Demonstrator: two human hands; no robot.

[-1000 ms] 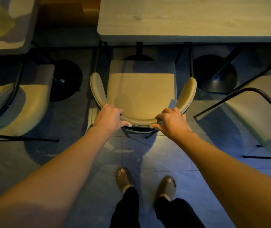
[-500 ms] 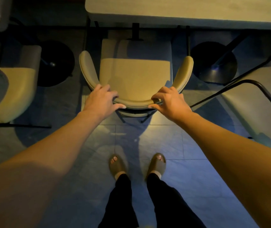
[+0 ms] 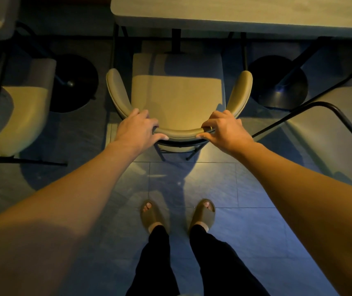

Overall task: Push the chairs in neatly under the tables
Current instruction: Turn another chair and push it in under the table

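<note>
Head view shows 2 hands on the curved backrest of the chair (image 3: pixel 178 97). Left hand (image 3: pixel 137 129) grips the left bend, fingers curled over the top, thumb on the outer side. Right hand (image 3: pixel 224 130) grips the right bend in the same way. The chair faces the table (image 3: pixel 234 11); its seat front seems to reach just under the table edge. 2 more chairs stand at the sides.

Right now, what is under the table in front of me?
Under the table you see its dark post, a round base and the front of the chair seat; the tabletop hides anything farther back.
</note>
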